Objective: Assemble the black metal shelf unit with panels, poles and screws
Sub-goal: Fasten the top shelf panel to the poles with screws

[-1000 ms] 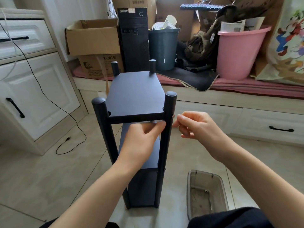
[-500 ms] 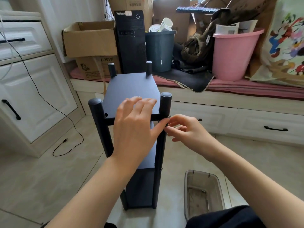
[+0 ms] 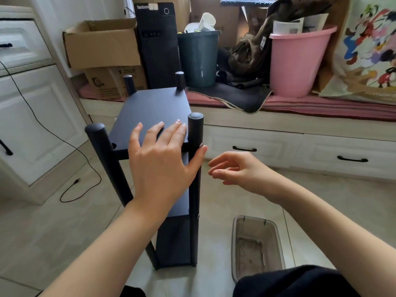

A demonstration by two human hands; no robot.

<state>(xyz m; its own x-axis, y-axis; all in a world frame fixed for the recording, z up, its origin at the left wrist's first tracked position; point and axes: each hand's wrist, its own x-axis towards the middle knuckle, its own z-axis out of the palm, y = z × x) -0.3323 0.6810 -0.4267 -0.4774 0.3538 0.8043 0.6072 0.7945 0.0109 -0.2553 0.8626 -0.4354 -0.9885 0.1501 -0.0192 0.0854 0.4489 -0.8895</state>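
The left hand (image 3: 162,161) lies flat on the shelf's top panel (image 3: 154,110), fingers (image 3: 157,130) spread, thumb against the near pole (image 3: 195,133). The right hand (image 3: 240,170) hovers beside it, fingers loosely curled, holding nothing.

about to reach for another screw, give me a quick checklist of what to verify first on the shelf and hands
1. Left hand steadies the top panel, fingers flat on it: ok.
2. Right hand free, loosely curled, holding nothing: ok.
3. Near right pole upright, thumb against it: ok.
4. Screw at that pole's top joint seated: cannot tell, hand covers it.
5. Clear tray on the floor within reach, small parts inside: ok.
6. All four pole tops above the panel: ok.
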